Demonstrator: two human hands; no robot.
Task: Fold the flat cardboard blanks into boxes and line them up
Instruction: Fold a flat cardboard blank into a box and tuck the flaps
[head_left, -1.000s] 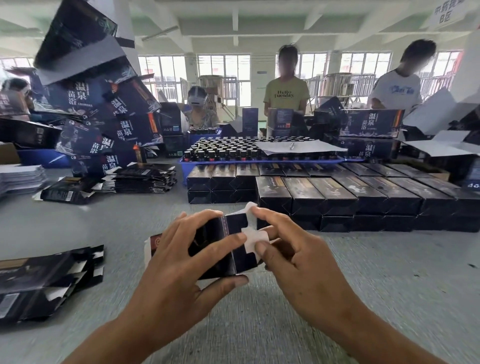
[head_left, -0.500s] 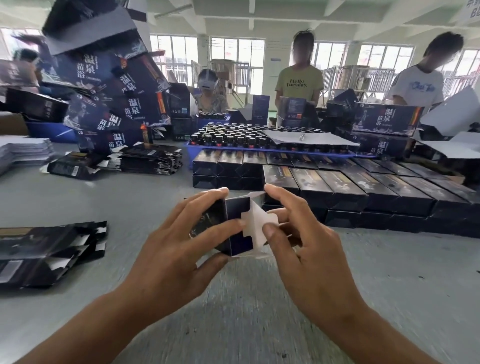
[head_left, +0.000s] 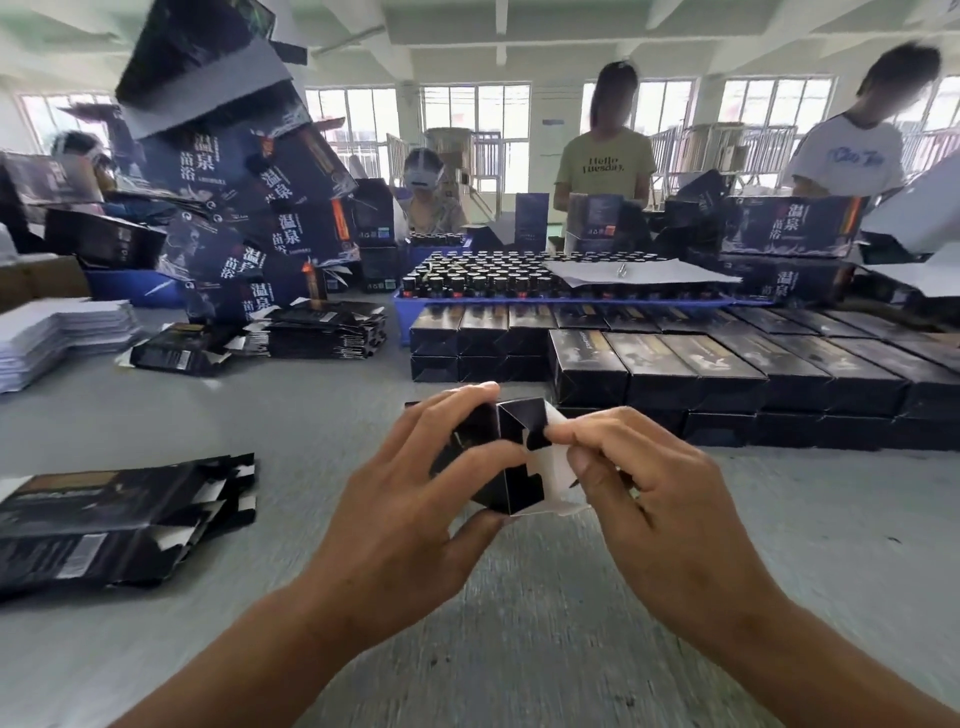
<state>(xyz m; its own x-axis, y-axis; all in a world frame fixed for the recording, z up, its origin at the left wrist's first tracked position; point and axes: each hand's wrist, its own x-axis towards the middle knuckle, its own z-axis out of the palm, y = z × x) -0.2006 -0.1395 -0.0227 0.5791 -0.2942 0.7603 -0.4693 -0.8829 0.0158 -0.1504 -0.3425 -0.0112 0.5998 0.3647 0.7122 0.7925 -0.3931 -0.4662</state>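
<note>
1. Since a second ago the white end flaps, which stood splayed open, have been turned in over the end of the dark navy cardboard box (head_left: 501, 462), and both hands have lifted it nearer the finished rows.
2. Grip: the left hand (head_left: 415, 499) wraps the box body, fingers curled over the top and thumb underneath; the right hand (head_left: 660, 499) pinches the white tuck flap (head_left: 558, 457) between thumb and forefinger at the box's open end.
3. Held above the grey felt-like table (head_left: 519, 623), the box is squared up into a tube; the end nearest the camera looks partly closed, with one flap not yet tucked. Its far end is hidden by the left hand.
4. Just beyond the hands, the rows of finished dark boxes (head_left: 727, 374) lie side by side, stacked two high, so much of the job appears done.
5. Left of the hands, a pile of flat dark cardboard blanks (head_left: 104, 525) waits, and a further stack of blanks (head_left: 322, 332) lies farther back, so plenty remains to fold.
6. Behind the rows sits a blue tray of small dark bottles (head_left: 519, 283), and other workers (head_left: 605, 161) stand at the far side.
</note>
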